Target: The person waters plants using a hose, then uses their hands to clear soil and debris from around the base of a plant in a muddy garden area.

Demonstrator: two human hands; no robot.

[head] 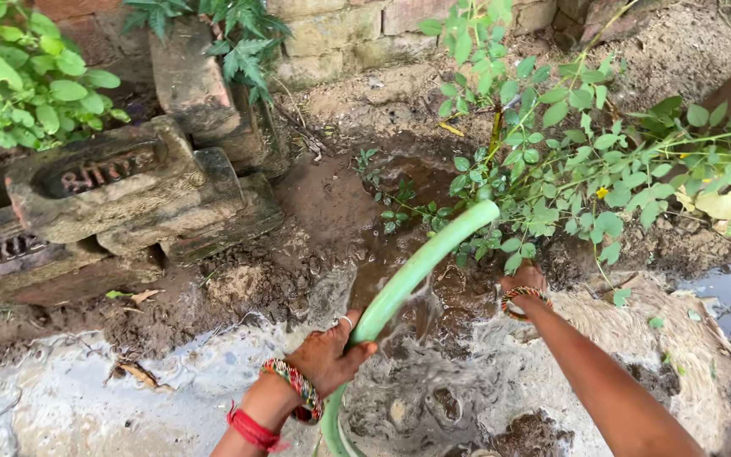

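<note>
Left hand (327, 360) gripping green hose (416, 271), water pouring onto muddy ground (298, 211). Right hand (524, 283) reaching into leafy plant (568, 161) base. Stacked bricks (120, 195) at left, brick wall (357, 34) behind.

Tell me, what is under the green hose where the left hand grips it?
Beneath the green hose lie splashing water and wet mud. The left hand and the spray cover the ground directly below the grip.

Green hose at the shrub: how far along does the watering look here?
Partly done: muddy water already pools around the shrub. In hand: the left hand grips the green hose, water spilling beside it, while the right hand reaches under the leaves. The soil behind the shrub looks drier.
</note>
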